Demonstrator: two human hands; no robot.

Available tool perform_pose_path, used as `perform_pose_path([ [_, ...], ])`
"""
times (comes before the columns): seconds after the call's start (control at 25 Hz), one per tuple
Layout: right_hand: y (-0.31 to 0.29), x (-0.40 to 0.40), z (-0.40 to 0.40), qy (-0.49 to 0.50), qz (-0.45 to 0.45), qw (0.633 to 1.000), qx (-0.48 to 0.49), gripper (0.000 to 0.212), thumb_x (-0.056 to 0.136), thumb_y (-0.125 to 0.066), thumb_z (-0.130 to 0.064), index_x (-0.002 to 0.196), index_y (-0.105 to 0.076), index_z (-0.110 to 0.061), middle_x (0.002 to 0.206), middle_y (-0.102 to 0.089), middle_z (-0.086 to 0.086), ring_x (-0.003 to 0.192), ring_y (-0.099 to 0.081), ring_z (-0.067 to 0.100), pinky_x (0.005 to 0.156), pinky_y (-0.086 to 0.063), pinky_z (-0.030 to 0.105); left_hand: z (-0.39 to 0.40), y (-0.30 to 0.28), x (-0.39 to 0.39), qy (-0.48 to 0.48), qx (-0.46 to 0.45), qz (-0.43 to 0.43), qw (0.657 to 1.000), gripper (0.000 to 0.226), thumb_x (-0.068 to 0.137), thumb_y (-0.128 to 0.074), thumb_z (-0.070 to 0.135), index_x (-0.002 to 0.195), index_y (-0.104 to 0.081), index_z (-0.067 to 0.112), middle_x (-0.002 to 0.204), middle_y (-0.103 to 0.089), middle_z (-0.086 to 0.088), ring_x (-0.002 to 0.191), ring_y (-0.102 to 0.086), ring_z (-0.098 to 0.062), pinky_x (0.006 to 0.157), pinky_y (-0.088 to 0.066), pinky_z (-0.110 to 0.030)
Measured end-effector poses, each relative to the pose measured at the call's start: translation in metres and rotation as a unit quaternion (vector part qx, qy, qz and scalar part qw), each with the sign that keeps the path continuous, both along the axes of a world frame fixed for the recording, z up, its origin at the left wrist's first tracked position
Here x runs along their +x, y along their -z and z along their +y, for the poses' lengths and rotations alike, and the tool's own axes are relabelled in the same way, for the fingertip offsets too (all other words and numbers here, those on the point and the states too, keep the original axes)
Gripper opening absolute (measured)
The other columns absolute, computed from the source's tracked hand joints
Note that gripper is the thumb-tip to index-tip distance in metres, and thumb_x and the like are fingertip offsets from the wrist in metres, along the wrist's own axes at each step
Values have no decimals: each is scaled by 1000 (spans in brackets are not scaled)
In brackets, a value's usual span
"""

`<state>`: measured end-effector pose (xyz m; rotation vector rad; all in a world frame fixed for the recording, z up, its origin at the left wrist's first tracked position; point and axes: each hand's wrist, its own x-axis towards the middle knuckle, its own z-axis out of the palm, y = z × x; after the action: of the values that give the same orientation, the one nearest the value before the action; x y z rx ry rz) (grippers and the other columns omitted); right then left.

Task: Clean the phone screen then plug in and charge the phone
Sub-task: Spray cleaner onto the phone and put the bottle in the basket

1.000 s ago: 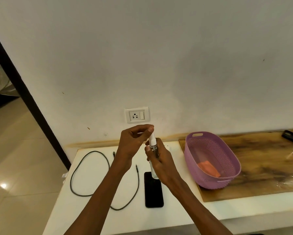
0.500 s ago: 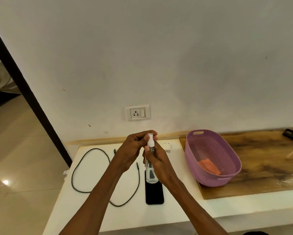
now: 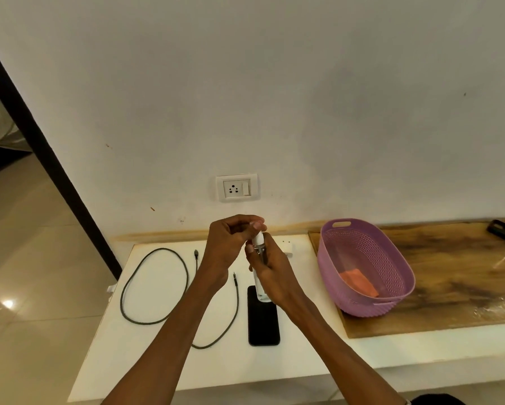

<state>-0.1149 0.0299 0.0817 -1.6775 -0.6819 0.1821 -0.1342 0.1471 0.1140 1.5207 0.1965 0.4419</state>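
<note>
White laminate is forming the top of the low table (image 3: 157,366) where the work is taking place, and a black phone (image 3: 263,320) is lying flat on it, screen up, its long side pointing toward the wall. Above the far end of the phone, the right hand (image 3: 270,276) is wrapping its fingers closed around the clear body of a small spray bottle (image 3: 259,258), holding it nearly upright so that its base is hanging over the phone's top edge. The left hand (image 3: 227,247) is curling over the bottle's white top, with thumb and fingertips pinching together at the nozzle; whether a cap is sitting between those fingers cannot be told. A dark charging cable (image 3: 157,287) is lying in a loose loop on the table to the left of the phone, its two ends pointing toward the wall, one of them showing just beside the left wrist. A white wall socket (image 3: 236,187) with a switch is sitting on the wall above the hands. To the right, a lilac perforated basket (image 3: 362,241) is resting on a worn wooden board (image 3: 450,287), and an orange cloth (image 3: 359,283) is lying in its bottom. A small white adapter (image 3: 286,244) is partly showing behind the right hand, near the wall.
</note>
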Motion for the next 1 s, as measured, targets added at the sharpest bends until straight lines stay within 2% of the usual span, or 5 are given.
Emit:
perform_pose_path([
  [0.2, 0, 0, 2, -59, 73, 995, 22, 14, 100, -45, -30, 108, -54, -23, 80, -59, -1, 71, -58, 13, 69, -54, 25, 14, 10, -8, 137, -143, 9, 980, 32, 93, -51, 25, 112, -69, 7, 104, -74, -10, 106, -66, -23, 86, -56, -27],
  [0.4, 8, 17, -22, 3, 29, 999, -23, 28, 97, -43, -41, 117, -45, -21, 89, -61, -5, 78, -62, 6, 75, -54, 25, 10, 21, -9, 119, -88, 28, 989, 37, 90, -60, 20, 126, -65, 13, 124, -69, -6, 118, -64, -22, 96, -52, -33],
  [0.56, -11, 68, -58, 61, -20, 998, -5, 9, 101, -42, -18, 108, -41, -13, 90, -55, 3, 88, -57, 20, 82, -50, 41, 14, 37, -7, 76, -48, 60, 994, 30, 95, -59, 10, 123, -66, 17, 119, -72, 0, 114, -66, -20, 100, -48, -39],
  [0.84, 7, 158, -135, 203, -44, 975, -74, 21, 97, -52, -19, 114, -44, -10, 93, -57, -5, 82, -60, 3, 65, -47, 15, -2, 77, 11, 51, 16, 152, 987, 30, 90, -61, 1, 107, -73, 22, 101, -77, 5, 103, -70, -19, 93, -50, -37],
  [1.0, 49, 183, -152, 238, 0, 963, -129, 18, 92, -59, -11, 107, -49, -9, 86, -59, -6, 78, -59, 5, 62, -44, 15, -33, 97, 35, 60, 50, 160, 984, 26, 90, -63, 4, 102, -75, 24, 96, -78, 9, 96, -70, -6, 89, -50, -26],
])
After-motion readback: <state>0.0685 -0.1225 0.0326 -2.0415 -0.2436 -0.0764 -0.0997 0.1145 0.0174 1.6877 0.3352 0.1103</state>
